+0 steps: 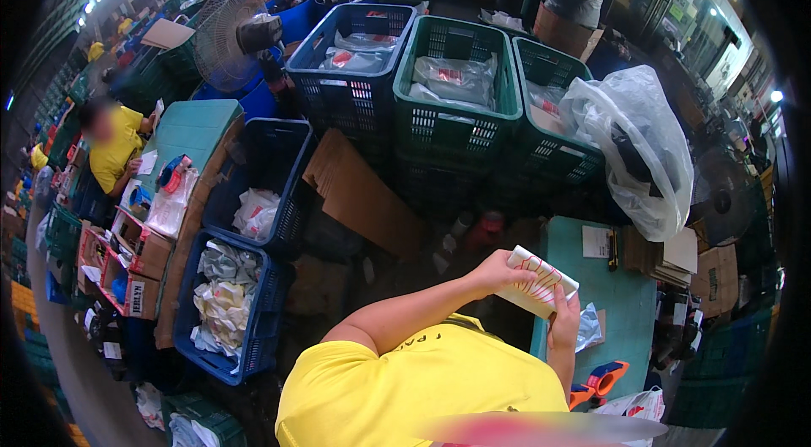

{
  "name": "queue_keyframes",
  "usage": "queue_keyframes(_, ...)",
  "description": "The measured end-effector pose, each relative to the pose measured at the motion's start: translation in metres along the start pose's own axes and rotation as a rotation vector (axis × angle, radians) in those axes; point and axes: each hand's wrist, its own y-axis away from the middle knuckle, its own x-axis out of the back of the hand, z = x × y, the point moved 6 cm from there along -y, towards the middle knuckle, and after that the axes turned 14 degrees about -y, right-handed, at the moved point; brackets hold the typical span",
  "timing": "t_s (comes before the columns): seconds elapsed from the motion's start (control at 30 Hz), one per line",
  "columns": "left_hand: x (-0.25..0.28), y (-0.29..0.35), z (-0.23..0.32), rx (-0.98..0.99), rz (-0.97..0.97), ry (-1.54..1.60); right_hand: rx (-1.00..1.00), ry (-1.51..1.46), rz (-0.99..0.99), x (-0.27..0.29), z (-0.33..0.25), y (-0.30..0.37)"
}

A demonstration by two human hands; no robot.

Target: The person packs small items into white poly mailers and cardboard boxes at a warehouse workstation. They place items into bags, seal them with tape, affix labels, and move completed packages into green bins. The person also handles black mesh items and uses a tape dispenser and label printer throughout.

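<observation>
Both of my hands hold a cream-white folded packet (545, 275) with red lines printed across it, in front of me to the right. My left hand (500, 272) grips its far left end, fingers wrapped over the edge. The near right end is pinched by my right hand (564, 318). Under the packet lies a green tabletop (559, 231). A small silvery-blue plastic bag (590, 329) rests there beside my right hand. Closer to me is an orange and dark tape dispenser (606, 378), next to a white plastic bag (635, 405).
Blue and green crates (460, 113) of bagged parcels stand ahead. A large clear plastic bag (638, 139) bulges over the right one. At left, a blue crate (236, 375) holds crumpled bags. Flat cardboard (359, 193) leans mid-floor. A person in yellow (114, 155) works at another table.
</observation>
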Motion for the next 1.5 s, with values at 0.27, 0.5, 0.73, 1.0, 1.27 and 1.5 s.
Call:
queue_keyframes(0.27,-0.003,0.001,0.002,-0.013,0.018,0.017,0.003,0.000,-0.005,0.003,-0.003,0.000)
queue_keyframes(0.5,-0.011,-0.002,0.000,-0.007,0.021,0.020,0.009,0.024,-0.010,0.008,-0.007,0.003)
queue_keyframes(0.73,-0.016,0.000,0.003,0.002,0.017,-0.009,0.000,0.023,0.009,0.012,-0.010,0.007)
queue_keyframes(1.0,-0.023,0.001,0.002,-0.010,0.010,0.022,0.003,0.014,0.012,0.018,-0.010,0.012)
queue_keyframes(1.27,-0.028,0.000,0.000,-0.007,0.012,0.015,0.002,-0.025,0.028,0.027,-0.005,0.012)
queue_keyframes(1.5,-0.033,-0.002,-0.001,-0.006,0.017,0.030,0.003,-0.009,0.040,0.032,-0.007,0.013)
